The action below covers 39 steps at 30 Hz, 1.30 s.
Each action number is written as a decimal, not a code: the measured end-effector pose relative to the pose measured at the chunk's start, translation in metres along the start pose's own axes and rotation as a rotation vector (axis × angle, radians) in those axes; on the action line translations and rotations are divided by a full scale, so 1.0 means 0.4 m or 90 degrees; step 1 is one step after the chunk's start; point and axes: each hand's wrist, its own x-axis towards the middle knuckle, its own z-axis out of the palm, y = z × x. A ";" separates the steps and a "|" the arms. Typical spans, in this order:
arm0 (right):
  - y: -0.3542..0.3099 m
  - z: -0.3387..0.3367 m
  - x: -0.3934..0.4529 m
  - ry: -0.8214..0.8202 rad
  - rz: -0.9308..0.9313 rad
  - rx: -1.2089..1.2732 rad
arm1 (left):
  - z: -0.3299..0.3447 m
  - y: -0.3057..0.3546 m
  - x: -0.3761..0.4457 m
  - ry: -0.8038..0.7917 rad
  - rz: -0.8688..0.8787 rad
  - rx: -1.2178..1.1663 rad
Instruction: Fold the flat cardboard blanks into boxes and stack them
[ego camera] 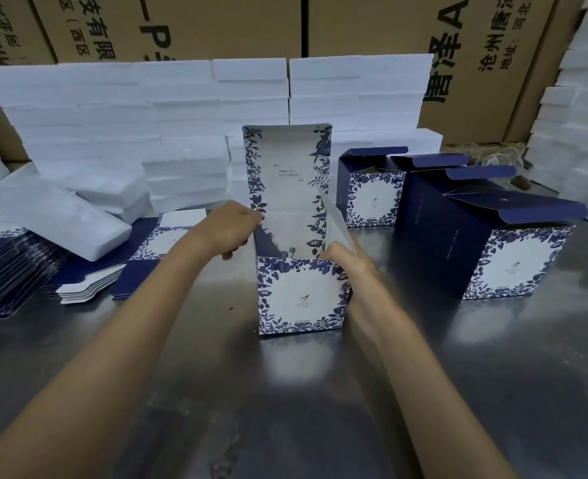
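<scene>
A blue-and-white floral box (301, 295) stands upright in the middle of the steel table (285, 392), its top open and its tall lid flap (285, 167) raised behind. My left hand (232, 229) grips the box's upper left edge at the side flap. My right hand (344, 264) grips the upper right corner, beside the raised right side flap (335, 223). Flat blanks (16, 267) lie fanned in piles at the left. Three folded boxes stand at the right: the near box (513, 261), the middle box (427, 188) and the far box (372, 195), all with lids ajar.
White foam blocks (182, 108) are stacked in a wall across the back, with loose foam pieces (61, 223) at the left and more foam stacked up at the right edge. Brown cartons (372, 25) rise behind.
</scene>
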 end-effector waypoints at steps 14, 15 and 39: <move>-0.086 -0.058 -0.027 0.054 0.055 -0.175 | 0.125 -0.050 -0.103 0.083 0.057 -0.624; -0.086 -0.059 -0.032 0.034 0.047 -0.204 | 0.133 -0.047 -0.110 0.088 0.058 -0.646; -0.186 -0.041 0.029 -0.036 0.074 -0.426 | 0.127 -0.076 -0.133 0.050 0.091 -0.657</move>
